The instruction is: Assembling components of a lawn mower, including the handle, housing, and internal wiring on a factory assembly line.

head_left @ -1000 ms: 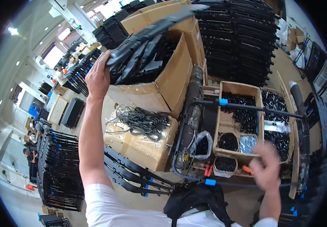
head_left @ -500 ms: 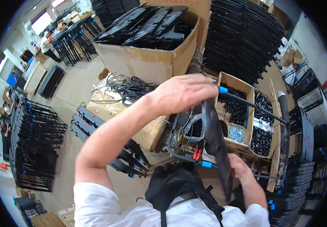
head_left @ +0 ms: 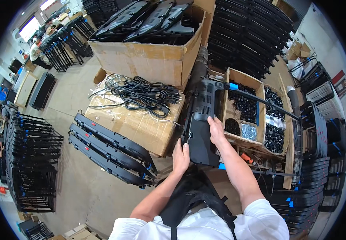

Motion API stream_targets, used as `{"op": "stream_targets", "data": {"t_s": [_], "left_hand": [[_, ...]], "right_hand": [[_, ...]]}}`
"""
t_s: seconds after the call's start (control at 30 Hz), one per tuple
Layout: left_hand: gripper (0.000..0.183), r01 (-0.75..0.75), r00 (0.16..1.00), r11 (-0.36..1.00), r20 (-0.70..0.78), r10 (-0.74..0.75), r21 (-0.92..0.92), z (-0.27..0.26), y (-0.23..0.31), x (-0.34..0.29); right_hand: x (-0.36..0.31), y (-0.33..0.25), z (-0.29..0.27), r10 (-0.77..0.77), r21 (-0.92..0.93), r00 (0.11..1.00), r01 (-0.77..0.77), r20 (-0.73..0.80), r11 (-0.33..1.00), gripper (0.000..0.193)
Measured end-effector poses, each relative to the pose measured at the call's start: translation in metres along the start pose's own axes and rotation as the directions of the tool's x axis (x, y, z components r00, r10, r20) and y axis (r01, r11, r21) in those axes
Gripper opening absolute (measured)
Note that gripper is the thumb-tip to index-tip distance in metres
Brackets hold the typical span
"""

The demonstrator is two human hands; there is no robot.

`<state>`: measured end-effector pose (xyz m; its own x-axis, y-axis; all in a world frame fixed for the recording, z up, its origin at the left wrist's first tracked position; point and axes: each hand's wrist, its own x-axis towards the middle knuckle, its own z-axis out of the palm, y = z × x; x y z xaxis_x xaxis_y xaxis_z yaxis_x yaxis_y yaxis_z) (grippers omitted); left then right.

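A long black plastic cover with vent slots (head_left: 203,147) lies over the work frame in front of me, its near end toward my body. My left hand (head_left: 181,157) holds its left edge near the close end, thumb up along the side. Further up, my right hand (head_left: 216,129) grips the right edge, with its fingertips on the top face. The undersides of the cover are hidden. Just right of the cover, a black metal frame tube with blue tape (head_left: 257,99) crosses above the parts boxes.
A cardboard parts box (head_left: 241,76) holds black pieces and silver screws. Coiled black cables (head_left: 141,93) lie on a carton at left, below a large carton of black panels (head_left: 137,60). Three curved black parts (head_left: 113,150) stand at left. An orange-handled tool (head_left: 246,157) lies at right.
The cover has gone from tilted on edge to lying flat, vented face up. My left hand has come from its far end down to the near left edge; my right hand has moved up its right side.
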<state>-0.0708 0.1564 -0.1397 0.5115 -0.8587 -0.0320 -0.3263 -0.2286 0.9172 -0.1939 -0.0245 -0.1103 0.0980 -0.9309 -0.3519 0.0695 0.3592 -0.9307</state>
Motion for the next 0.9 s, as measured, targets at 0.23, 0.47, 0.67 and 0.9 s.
{"op": "stream_targets", "data": {"t_s": [0.23,0.47,0.67,0.9], "left_hand": [[0.050,-0.094,0.995,0.995,0.018,0.093,0.032,0.004,-0.011,0.001],[0.049,-0.042,0.998,0.999,0.043,0.041,0.030,0.003,-0.003,0.003],[0.048,-0.018,0.997,1.000,0.075,0.017,0.019,0.008,0.002,0.003],[0.025,-0.384,0.923,0.885,0.076,0.378,0.263,0.029,0.086,0.009]], "right_hand": [[0.026,0.050,0.001,0.020,0.033,1.000,-0.021,0.023,0.999,0.032],[0.042,0.061,-0.012,0.007,0.021,0.992,-0.010,0.128,1.000,0.041],[0.052,0.052,-0.035,0.056,-0.138,0.983,-0.032,0.172,0.990,0.044],[-0.070,-0.068,-0.219,-0.008,-0.009,0.995,0.009,0.101,1.000,0.033]]}}
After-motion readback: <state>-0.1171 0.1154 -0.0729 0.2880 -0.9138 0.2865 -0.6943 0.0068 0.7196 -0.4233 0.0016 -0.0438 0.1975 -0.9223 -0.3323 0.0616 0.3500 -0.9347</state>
